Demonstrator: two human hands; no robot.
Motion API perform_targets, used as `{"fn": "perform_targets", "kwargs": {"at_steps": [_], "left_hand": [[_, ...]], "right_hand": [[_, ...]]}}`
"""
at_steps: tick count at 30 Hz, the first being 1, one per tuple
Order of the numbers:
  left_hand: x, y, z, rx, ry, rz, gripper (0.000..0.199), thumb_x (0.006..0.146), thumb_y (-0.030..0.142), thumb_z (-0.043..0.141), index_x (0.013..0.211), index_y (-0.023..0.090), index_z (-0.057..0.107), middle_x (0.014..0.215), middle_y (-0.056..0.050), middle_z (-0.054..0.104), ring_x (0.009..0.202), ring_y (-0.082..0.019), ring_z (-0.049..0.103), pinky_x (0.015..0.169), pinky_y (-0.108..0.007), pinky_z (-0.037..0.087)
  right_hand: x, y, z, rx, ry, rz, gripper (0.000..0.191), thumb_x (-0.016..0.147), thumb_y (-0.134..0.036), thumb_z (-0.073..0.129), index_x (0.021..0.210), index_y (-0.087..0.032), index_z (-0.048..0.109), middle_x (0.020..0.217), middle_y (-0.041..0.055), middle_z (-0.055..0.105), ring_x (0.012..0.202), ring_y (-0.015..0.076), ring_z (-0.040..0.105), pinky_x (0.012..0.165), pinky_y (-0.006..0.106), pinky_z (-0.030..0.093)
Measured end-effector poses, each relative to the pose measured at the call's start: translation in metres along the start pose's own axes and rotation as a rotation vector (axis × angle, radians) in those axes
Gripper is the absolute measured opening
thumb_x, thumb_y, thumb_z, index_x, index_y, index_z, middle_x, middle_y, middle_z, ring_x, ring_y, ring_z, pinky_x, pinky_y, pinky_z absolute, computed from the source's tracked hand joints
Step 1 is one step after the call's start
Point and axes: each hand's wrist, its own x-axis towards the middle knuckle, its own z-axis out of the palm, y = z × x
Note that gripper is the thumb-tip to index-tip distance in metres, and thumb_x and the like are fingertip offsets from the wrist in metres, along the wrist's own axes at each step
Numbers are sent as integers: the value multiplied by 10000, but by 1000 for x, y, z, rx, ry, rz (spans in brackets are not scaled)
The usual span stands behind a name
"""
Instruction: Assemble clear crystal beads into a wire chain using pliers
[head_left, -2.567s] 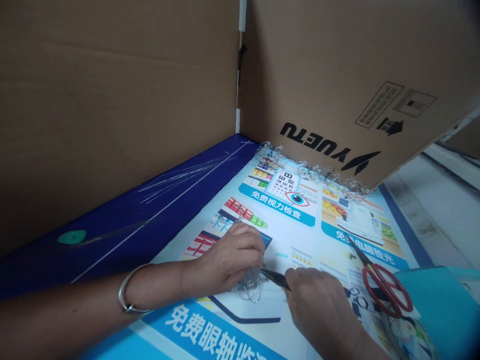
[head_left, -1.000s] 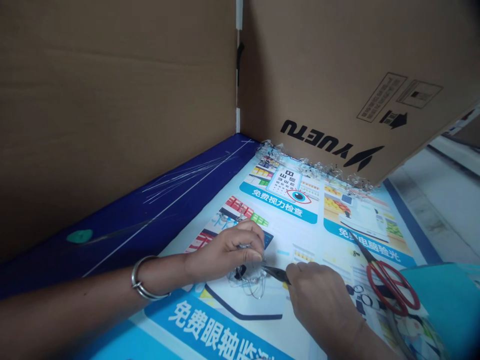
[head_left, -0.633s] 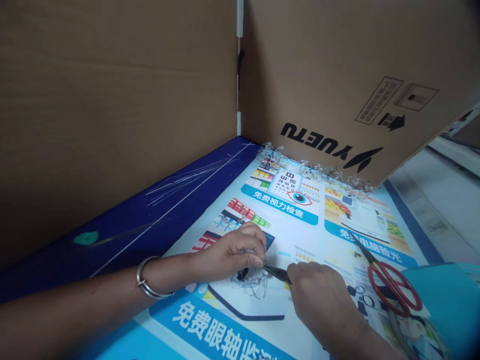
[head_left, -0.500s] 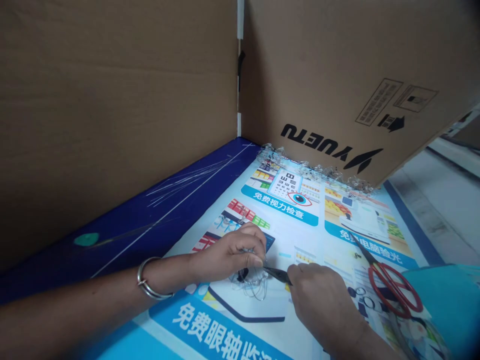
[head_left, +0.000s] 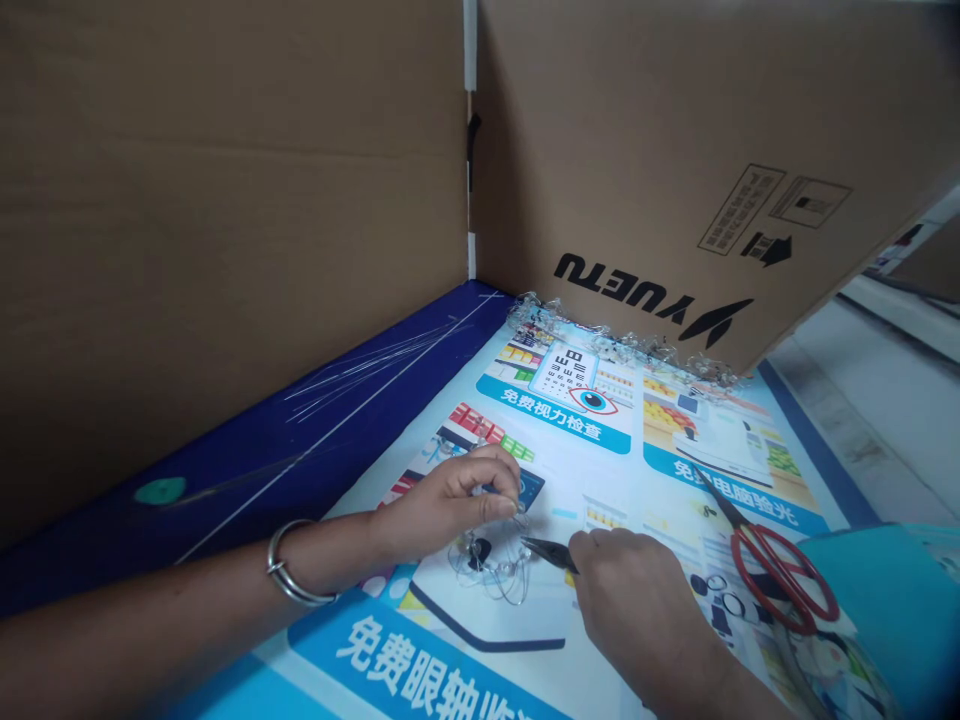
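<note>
My left hand (head_left: 450,508), with a silver bangle at the wrist, pinches a loop of thin clear-beaded wire (head_left: 504,572) between thumb and fingers. The looped strands hang below the fingertips, just over the printed sheet. In my right hand (head_left: 637,595) is a pair of dark needle-nose pliers (head_left: 551,553), its handles hidden in the closed fingers. Its pointed jaws face left, beside the wire loops; whether they grip a strand I cannot tell.
Red-handled scissors (head_left: 780,575) lie at the right beside a turquoise sheet (head_left: 874,590). Several wire pieces (head_left: 622,345) line the foot of the cardboard wall (head_left: 637,150). Loose straight wires (head_left: 375,360) and a green piece (head_left: 160,490) lie on the blue surface at the left.
The left thumb and fingertips have moved slightly up and away from the pliers' tip, leaving a wider gap. More of the wire loop shows. The whole view has shifted slightly.
</note>
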Motion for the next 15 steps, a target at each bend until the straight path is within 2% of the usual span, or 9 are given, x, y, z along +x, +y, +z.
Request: {"fn": "perform_targets", "kwargs": {"at_steps": [7,15], "left_hand": [[-1,8,-1,195,-1,113,167,857,243,472,761,138,560,824,-38,505,841,-136,492,800,-295,402],[-5,7,-2,483,-30,302,134,857,139,411,785,145,524,837,-61,515,829,-151,468,773,-303,387]], "right_hand": [[0,0,3,-7,11,6,132,744,-88,478,731,-197,553,672,8,595,609,154,539,508,275,183],[4,-1,3,-6,12,-5,134,761,-103,471,717,-200,553,663,1,590,600,147,529,507,274,166]]}}
